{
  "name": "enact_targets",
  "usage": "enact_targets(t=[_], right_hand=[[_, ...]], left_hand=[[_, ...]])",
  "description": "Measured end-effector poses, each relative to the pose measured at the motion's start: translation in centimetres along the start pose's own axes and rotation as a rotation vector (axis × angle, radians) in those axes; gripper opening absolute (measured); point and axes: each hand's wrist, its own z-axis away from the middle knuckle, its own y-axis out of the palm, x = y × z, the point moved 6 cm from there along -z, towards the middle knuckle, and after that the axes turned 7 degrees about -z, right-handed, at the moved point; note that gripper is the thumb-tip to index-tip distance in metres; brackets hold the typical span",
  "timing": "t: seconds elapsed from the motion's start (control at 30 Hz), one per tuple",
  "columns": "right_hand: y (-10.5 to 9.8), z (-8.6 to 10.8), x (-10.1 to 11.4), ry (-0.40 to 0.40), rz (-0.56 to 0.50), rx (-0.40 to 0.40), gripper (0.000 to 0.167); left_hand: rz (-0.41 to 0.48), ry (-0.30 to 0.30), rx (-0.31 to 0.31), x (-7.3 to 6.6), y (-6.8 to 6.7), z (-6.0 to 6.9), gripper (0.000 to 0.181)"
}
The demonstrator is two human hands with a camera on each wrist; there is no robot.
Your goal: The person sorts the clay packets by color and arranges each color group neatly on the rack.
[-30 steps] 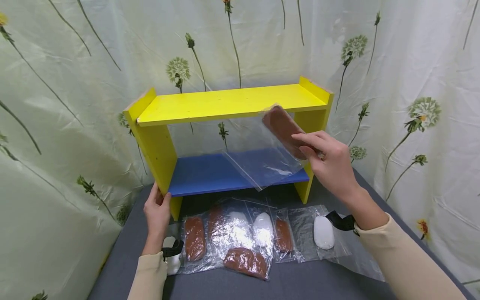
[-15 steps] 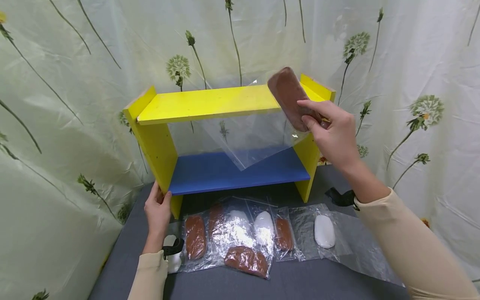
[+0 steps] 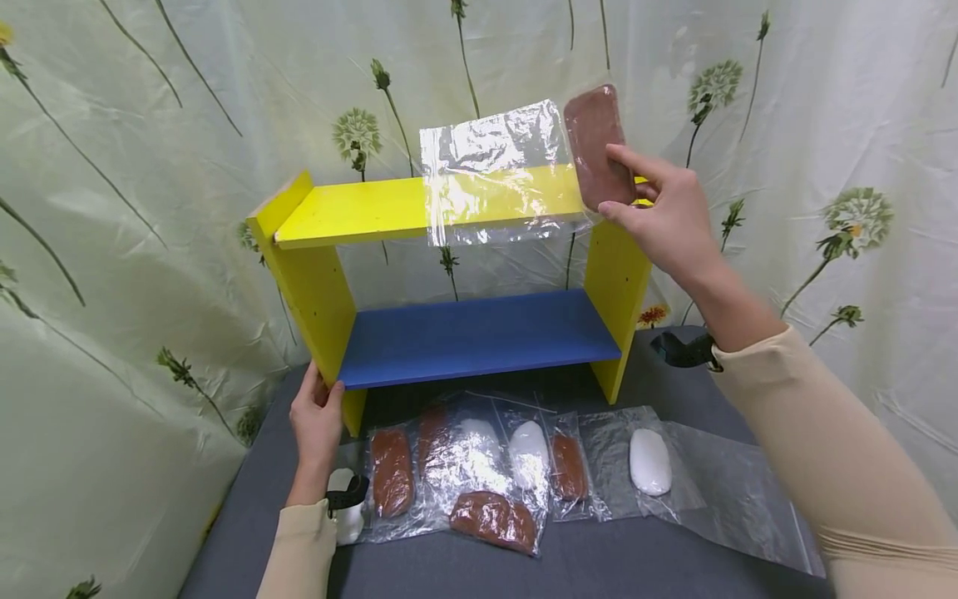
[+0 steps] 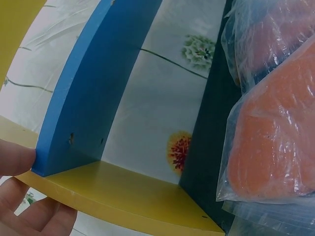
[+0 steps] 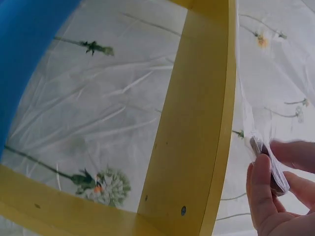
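My right hand [image 3: 662, 208] pinches a flat brown piece [image 3: 596, 150] inside a clear zip bag [image 3: 497, 175], held up in front of the right end of the yellow top shelf [image 3: 359, 208]. The bag's loose part spreads out to the left. In the right wrist view the fingers of my right hand [image 5: 280, 184] grip the bagged piece edge-on, beside the yellow side panel [image 5: 192, 118]. My left hand [image 3: 318, 420] grips the lower left side of the shelf unit, its thumb at the end of the blue shelf [image 3: 479, 337]; the left wrist view shows that hand [image 4: 29, 196] too.
On the dark table [image 3: 584, 557] before the unit lie several clear bags with brown pieces [image 3: 392, 472] and white pieces [image 3: 649, 462]. A clear bag [image 3: 741, 491] extends under my right sleeve [image 3: 823, 449]. A flowered curtain [image 3: 150, 291] hangs behind.
My right hand has risen with the bagged brown piece, from in front of the unit's opening to the top shelf's height. The piece is more upright. My left hand stays in place.
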Motion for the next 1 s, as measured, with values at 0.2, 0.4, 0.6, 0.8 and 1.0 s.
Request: enact_targets(t=[0.2,0.4,0.6,0.8,1.0], right_hand=[[-0.2,-1.4,-0.7,0.048,0.154,0.055,0.062],[0.3,-1.4,-0.9,-0.012,0.403,0.103,0.042],[1.1,-0.5,-0.6,-0.178,0.661,0.079,0.032],[2.0,0.3,-1.2,-0.260,0.750,0.129,0.040],[2.5,0.5,-1.8,-0.271,0.782,0.161,0.047]], left_hand=[[0.006,0.005,-0.004,-0.1,0.0,-0.1,0.067],[0.011,0.006,0.004,0.0,0.1,-0.1,0.068],[0.009,0.012,0.004,-0.1,0.0,-0.1,0.068],[0.007,0.009,0.005,0.0,0.0,-0.1,0.068],[-0.012,0.004,0.012,0.0,0.0,0.1,0.068]])
